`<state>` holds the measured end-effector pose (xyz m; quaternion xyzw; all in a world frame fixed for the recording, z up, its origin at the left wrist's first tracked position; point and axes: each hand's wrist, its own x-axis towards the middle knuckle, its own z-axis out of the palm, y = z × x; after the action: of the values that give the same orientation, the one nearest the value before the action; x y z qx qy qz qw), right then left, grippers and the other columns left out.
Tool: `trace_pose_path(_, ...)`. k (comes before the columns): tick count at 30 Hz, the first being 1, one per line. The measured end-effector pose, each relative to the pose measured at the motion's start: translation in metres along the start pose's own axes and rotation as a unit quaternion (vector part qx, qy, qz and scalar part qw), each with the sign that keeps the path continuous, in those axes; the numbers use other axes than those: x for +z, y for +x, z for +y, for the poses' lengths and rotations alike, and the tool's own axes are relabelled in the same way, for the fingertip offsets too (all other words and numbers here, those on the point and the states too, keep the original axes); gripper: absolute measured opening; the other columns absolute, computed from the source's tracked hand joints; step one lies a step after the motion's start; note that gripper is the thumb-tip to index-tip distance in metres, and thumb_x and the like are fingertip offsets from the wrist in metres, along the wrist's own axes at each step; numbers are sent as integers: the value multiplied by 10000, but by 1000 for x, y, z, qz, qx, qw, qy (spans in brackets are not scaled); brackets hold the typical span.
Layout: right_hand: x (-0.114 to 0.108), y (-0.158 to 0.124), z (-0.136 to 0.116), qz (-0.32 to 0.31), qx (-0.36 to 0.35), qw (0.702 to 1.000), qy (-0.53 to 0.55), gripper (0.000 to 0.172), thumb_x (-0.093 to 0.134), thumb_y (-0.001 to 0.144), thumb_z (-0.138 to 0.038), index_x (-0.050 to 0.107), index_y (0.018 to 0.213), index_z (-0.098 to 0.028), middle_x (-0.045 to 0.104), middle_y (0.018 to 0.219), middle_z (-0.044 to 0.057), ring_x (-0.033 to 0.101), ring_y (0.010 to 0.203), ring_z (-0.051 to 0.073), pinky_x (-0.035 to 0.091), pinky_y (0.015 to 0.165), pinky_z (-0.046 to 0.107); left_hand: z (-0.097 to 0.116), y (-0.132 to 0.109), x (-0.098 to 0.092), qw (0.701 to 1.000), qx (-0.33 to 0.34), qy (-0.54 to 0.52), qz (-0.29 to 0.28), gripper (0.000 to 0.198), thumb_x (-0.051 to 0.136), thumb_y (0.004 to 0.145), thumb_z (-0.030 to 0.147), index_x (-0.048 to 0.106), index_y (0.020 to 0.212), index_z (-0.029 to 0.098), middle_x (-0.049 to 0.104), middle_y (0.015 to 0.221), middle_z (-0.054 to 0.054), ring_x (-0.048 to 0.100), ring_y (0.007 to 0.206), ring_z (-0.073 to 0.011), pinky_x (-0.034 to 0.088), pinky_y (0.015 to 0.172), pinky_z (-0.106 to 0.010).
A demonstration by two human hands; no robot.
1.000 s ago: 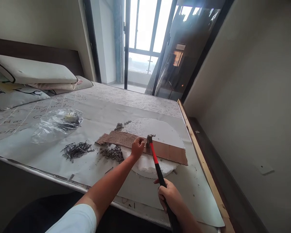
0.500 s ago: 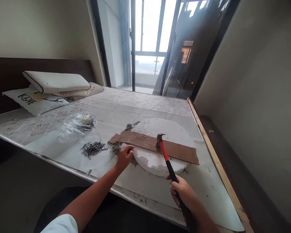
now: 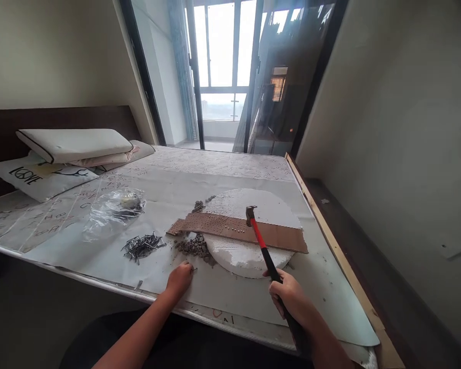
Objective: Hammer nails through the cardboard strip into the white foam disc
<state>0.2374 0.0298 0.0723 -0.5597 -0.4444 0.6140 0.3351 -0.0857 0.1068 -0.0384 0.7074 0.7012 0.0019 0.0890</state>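
My right hand (image 3: 290, 294) is wrapped round the black handle of a claw hammer (image 3: 260, 238) with a red neck. The hammer's head is over a brown cardboard strip (image 3: 280, 237) that lies across a round white foam disc (image 3: 230, 259). Rows of small holes and several nail heads show in the strip's left and middle parts. My left hand (image 3: 180, 278) is closed near the sheet's front edge, with what looks like a nail at its fingertips. Left of it lies a pile of nails (image 3: 143, 247). Grey crumbs (image 3: 195, 246) lie beside the disc.
A clear plastic bag (image 3: 113, 210) with something inside lies at the left on the mattress. Pillows (image 3: 77, 145) rest by the headboard. A wooden strip (image 3: 330, 238) runs along the right edge, near the wall.
My left hand has moved down and left, away from the cardboard strip, uncovering more crumbs. The hammer stays over the strip in my right hand. The view has shifted slightly.
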Motion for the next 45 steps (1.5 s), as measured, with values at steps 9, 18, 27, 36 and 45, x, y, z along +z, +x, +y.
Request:
trace_pose_path(9,-10,-6,-17,12,-28,997,77,404,433,581,-263,436,970,-152,334,401,-139,288,279,69,250,338,221,36,19,-44,963,104,-214,123,205,480,753,239,665,833,200,681,778,-32,627,722,-169,485,690,-273)
trace_pose_path(18,-14,-4,-21,-16,-16,997,80,395,422,567,-243,449,951,-153,338,369,-130,299,289,79,260,319,214,150,88,-76,889,161,-406,136,281,569,746,429,701,707,185,694,723,-53,616,631,-156,459,548,-240)
trace_pose_path(27,-17,0,-17,6,-30,995,94,426,410,563,-251,455,974,-149,352,344,-128,295,260,80,238,295,202,182,123,-48,913,161,-340,159,216,558,767,315,702,682,178,698,695,-31,609,660,-141,408,604,-228)
trace_pose_path(36,-18,-4,-22,7,-26,996,84,441,406,576,-244,461,1002,-141,340,337,-127,288,271,83,221,317,203,179,124,-41,917,164,-323,169,221,548,783,324,702,719,179,707,734,-45,617,680,-153,407,617,-240)
trace_pose_path(45,-15,-31,-35,-4,-51,997,54,415,410,655,-253,451,1057,-160,351,379,-126,304,290,84,240,350,212,183,119,-33,917,176,-296,200,176,566,798,280,713,772,186,715,771,-51,628,714,-162,426,651,-253)
